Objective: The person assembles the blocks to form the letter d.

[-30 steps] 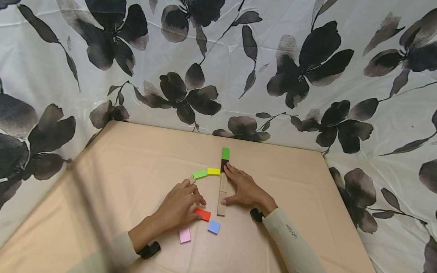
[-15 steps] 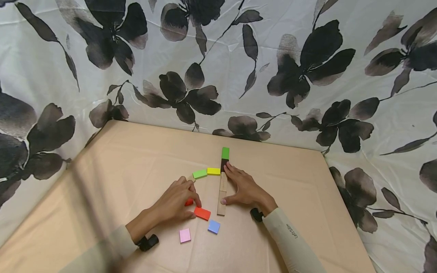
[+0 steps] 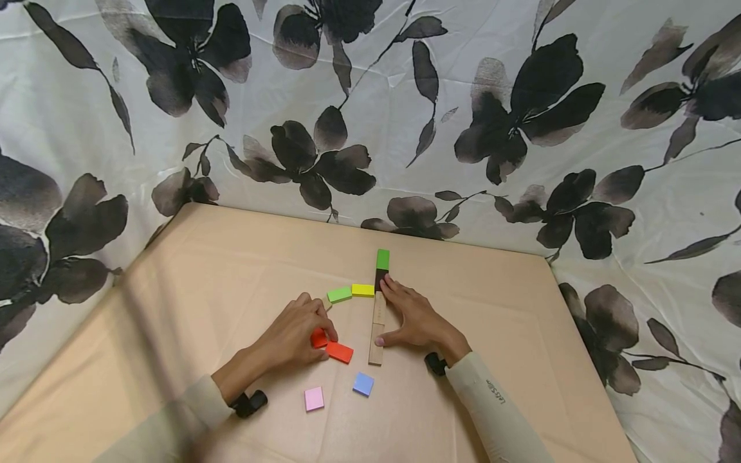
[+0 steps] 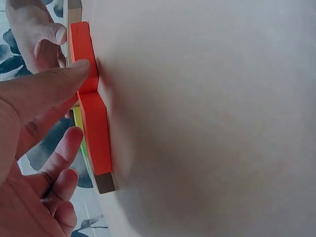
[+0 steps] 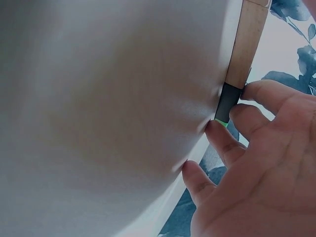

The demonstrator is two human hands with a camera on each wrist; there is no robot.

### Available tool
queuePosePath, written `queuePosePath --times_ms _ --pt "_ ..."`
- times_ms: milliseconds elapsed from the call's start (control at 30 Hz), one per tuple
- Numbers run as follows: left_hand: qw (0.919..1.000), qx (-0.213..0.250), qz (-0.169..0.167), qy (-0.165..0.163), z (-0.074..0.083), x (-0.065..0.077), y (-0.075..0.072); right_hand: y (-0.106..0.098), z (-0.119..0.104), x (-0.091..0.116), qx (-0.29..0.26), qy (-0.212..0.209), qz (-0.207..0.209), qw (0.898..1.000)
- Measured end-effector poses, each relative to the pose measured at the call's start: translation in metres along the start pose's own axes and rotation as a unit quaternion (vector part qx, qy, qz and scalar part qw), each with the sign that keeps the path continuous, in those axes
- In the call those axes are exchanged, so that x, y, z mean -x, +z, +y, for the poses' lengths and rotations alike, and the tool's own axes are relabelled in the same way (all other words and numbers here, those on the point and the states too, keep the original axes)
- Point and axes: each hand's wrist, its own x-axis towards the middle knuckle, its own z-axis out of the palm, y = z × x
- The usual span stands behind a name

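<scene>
My left hand [image 3: 298,334] pinches a red block [image 3: 339,352] near one end, thumb [image 4: 79,69] on its near face. That end meets a second red block [image 3: 318,337], partly covered by the fingers in the head view. A wooden block [image 4: 105,183] shows past the second red one in the left wrist view. My right hand [image 3: 417,318] rests spread along a straight row, fingertips at the black block [image 3: 381,280] and thumb at a lower plain wooden block [image 3: 375,347]. A green block [image 3: 383,259] tops this row. Yellow [image 3: 363,290] and light green [image 3: 339,294] blocks curve leftward from it.
A pink block [image 3: 314,399] and a blue block [image 3: 363,384] lie apart on the table [image 3: 492,289], nearer the person. Floral cloth [image 3: 405,128] hangs behind the table and along its sides.
My left hand has shifted left and away from the person, sliding the red block up against the second red one, which was hidden at first. The right hand stays in place.
</scene>
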Motion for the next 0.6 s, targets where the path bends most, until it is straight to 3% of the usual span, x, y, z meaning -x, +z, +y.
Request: queuePosePath --times_ms 600 --pt "1.0000 0.001 -0.002 0.006 -0.0013 -0.0004 -0.0004 -0.0002 -0.0002 0.0002 0.002 0.000 0.000 1.000"
